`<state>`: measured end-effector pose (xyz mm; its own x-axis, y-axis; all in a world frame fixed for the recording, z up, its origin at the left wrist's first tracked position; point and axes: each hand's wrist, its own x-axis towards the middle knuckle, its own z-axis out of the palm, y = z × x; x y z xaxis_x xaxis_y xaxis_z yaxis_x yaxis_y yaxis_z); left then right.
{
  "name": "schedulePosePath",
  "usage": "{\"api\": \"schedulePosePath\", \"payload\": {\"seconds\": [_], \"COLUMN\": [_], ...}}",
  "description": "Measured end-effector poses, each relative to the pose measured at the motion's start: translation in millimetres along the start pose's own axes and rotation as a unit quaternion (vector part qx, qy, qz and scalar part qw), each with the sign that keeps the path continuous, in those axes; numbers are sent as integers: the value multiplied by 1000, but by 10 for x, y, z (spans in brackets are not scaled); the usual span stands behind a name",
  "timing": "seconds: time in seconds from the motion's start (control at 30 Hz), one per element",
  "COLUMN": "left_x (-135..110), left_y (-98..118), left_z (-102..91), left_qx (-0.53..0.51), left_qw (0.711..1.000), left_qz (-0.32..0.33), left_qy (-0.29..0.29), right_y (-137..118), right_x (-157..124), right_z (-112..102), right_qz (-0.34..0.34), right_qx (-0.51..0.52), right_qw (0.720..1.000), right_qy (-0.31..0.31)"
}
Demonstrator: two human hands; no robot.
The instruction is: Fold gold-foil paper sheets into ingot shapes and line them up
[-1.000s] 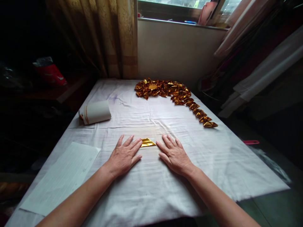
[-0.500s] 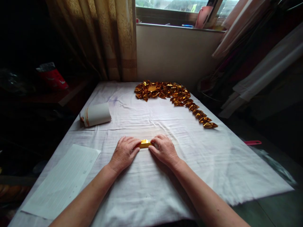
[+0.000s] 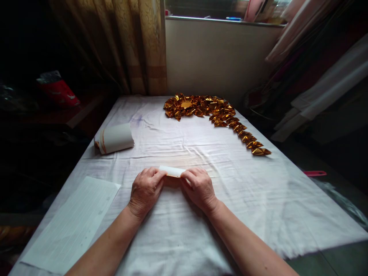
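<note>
At the far left, off the bench, a red bag (image 3: 57, 92) sits in the dark. On the near left corner of the bench a lined sheet of paper (image 3: 71, 222) lies flat on the white cloth (image 3: 258, 199) that covers the top. Farther back, near the left edge, a roll of paper (image 3: 115, 138) lies on its side. It is white outside with an orange stripe near its left end, and it is well apart from the hands. Behind the far left corner hangs a patterned curtain (image 3: 138, 46).

Near the middle, the left hand (image 3: 146, 188) rests knuckles up on the cloth. Its fingers are curled in and pinch the left end of a small folded strip (image 3: 171, 171). The strip shows its pale side and sits low over the cloth between the two hands; whether it touches the cloth cannot be told. The right hand (image 3: 199, 188) mirrors the left, fingers curled closed on the strip's right end. Both forearms run in from the bottom edge.

Beyond the hands, at the far edge of the bench, lies a heap of gold folded pieces (image 3: 198, 106). From its right end a row of gold pieces (image 3: 253, 143) runs in single file toward the near right, along the right edge of the bench, each piece just beside the next. Above the heap, a window sill (image 3: 224, 19) tops the pale wall. Off the bench at the far right, a pink object (image 3: 314, 173) lies low in the shadow.
</note>
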<state>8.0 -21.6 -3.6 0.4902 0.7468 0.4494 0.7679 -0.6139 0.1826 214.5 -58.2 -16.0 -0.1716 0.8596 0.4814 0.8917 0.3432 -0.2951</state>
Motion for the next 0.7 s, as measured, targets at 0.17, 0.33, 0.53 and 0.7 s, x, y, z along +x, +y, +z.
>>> {"api": "schedulePosePath", "payload": {"seconds": [0.17,0.33,0.53,0.7], "left_x": [-37,-19,21,10], "left_y": [81,132,83,17], "left_z": [-14,-13,-1,28], "left_qx": [-64,-106,-158,-116], "left_qw": [997,988,978,988], "left_qz": [-44,-99,-136,-98], "left_qy": [-28,-45,-27,-36], "right_y": [-50,-124,-133,-48], "right_x": [14,24,17,10], "right_z": [-9,-17,2,47], "right_qz": [-48,-75,-98,-65], "right_qx": [-42,-33,-4,-6], "right_qw": [998,997,995,997], "right_qy": [19,16,-20,-35]}}
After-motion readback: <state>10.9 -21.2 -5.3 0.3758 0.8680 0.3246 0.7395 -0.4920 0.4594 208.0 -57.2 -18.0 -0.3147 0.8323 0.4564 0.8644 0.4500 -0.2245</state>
